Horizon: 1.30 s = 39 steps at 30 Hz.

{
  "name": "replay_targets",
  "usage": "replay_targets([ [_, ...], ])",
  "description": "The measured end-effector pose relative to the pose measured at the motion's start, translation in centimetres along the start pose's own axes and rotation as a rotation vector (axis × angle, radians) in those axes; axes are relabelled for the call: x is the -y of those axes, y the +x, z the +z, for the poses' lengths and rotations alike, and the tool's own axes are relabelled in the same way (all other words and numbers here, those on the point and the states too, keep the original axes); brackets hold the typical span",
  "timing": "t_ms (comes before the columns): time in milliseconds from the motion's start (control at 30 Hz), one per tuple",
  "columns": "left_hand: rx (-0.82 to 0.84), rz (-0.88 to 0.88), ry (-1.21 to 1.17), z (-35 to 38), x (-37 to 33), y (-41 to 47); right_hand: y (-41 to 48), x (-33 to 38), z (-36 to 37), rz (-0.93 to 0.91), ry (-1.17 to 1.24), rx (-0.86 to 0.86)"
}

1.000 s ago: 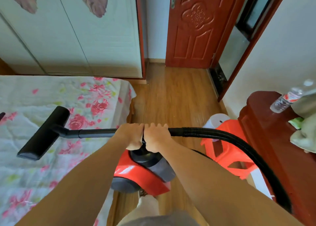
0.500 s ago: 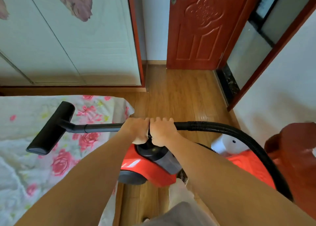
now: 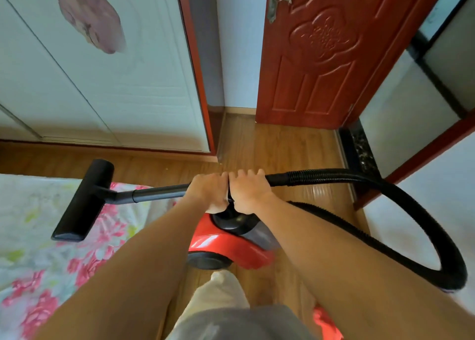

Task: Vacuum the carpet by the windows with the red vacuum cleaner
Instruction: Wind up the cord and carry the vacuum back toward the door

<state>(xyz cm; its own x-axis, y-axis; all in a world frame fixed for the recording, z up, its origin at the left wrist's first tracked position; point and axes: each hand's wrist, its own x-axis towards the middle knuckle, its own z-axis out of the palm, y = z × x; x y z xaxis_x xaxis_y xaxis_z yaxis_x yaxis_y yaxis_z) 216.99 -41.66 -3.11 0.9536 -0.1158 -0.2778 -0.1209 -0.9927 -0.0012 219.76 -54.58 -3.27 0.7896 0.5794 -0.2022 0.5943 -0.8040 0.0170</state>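
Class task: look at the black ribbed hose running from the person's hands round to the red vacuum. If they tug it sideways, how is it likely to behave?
The hose is probably floppy: it hangs in a wide loop. The ribs suggest that it bends without kinking. Tugged, it may drag the red vacuum, which seems to ride on wheels.

**Our two hands side by side**

Both our arms reach straight out in front of us, bare up to the hands. Our left hand (image 3: 209, 194) and our right hand (image 3: 248, 193) are curled into fists, knuckles up, touching each other. Each one is wrapped tight around the black vacuum pipe (image 3: 154, 193). Our wrists are straight.
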Motion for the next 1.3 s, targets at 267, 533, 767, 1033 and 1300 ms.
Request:
replay_targets([
  [267, -0.009, 0.05, -0.036, -2.1, 3.0, 18.4, 15.3, -10.1, -0.5, 0.023, -0.043, 0.045],
  [533, -0.038, 0.115, -0.035, -5.3, 3.8, 35.5, 27.3, -21.1, -2.5, 0.08, -0.03, 0.073],
  [767, 0.017, 0.088, -0.034, -6.1, -0.3, 49.4, 35.0, -33.3, -0.9, 0.046, -0.034, 0.136],
  [1033, 0.048, 0.016, -0.12, -9.9, -6.6, 64.6, 43.4, -49.1, -2.1, -0.01, -0.11, 0.202],
  [1300, 0.049, 0.111, -0.145, -9.1, -7.5, 78.4, 51.9, -57.9, -0.1, 0.074, -0.166, 0.259],
])
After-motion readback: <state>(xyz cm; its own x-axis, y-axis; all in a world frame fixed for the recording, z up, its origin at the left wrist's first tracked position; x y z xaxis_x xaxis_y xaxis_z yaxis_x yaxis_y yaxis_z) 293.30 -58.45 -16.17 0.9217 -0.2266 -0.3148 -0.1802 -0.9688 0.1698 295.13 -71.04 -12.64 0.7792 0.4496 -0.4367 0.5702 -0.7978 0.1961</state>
